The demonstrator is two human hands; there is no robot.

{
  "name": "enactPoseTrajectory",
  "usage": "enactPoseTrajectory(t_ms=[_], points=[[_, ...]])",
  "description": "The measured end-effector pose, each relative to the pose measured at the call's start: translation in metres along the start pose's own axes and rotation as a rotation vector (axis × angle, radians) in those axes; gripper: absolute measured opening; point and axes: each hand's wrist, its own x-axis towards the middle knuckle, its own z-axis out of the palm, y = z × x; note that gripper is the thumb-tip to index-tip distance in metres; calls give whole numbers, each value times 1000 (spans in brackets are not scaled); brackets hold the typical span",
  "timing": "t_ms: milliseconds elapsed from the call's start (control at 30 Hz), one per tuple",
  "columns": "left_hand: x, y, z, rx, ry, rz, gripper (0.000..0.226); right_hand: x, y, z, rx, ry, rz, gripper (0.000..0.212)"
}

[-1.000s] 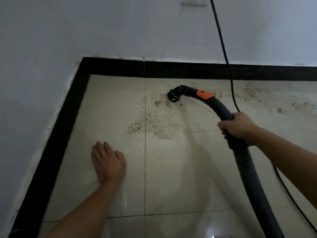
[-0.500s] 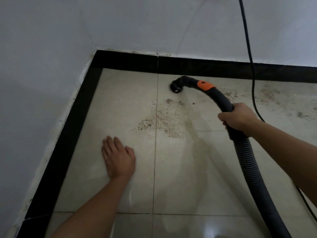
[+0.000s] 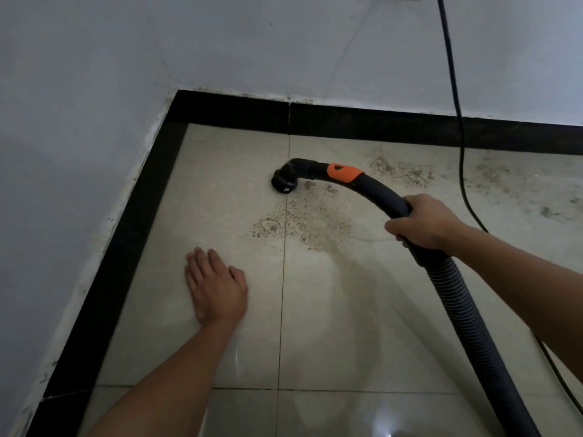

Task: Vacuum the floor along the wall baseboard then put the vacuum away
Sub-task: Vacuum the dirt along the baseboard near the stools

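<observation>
Since half a second ago the round black nozzle [image 3: 284, 184] of the vacuum's curved dark wand has slid left, from right of the floor's grout line to sitting on it, mouth down on the glossy beige tiled floor [image 3: 220, 209] near the black baseboard [image 3: 378, 124] of the far wall. The right hand [image 3: 422, 223] has its fingers wrapped fully round the wand, behind the orange collar [image 3: 344, 172] and just above where the grey ribbed hose [image 3: 467, 310] begins. The left hand [image 3: 216, 288] lies flat on the tile with fingers straight, holding nothing. A patch of brown gritty debris [image 3: 303, 222] lies between nozzle and hands. A thin black power cord [image 3: 451, 89] hangs down the white wall [image 3: 284, 42].
</observation>
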Motion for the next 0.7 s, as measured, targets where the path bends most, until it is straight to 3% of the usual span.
enactPoseTrajectory(t_ms=[233,533,700], points=[[-1,-3,2,2,8,8,63,-18,67,-30,79,149,195,15],[-2,-2,2,-26,24,11,61,-57,106,-41,172,36,257,13],[-3,-2,0,-33,20,24,62,-59,91,-20,270,97,251,12]])
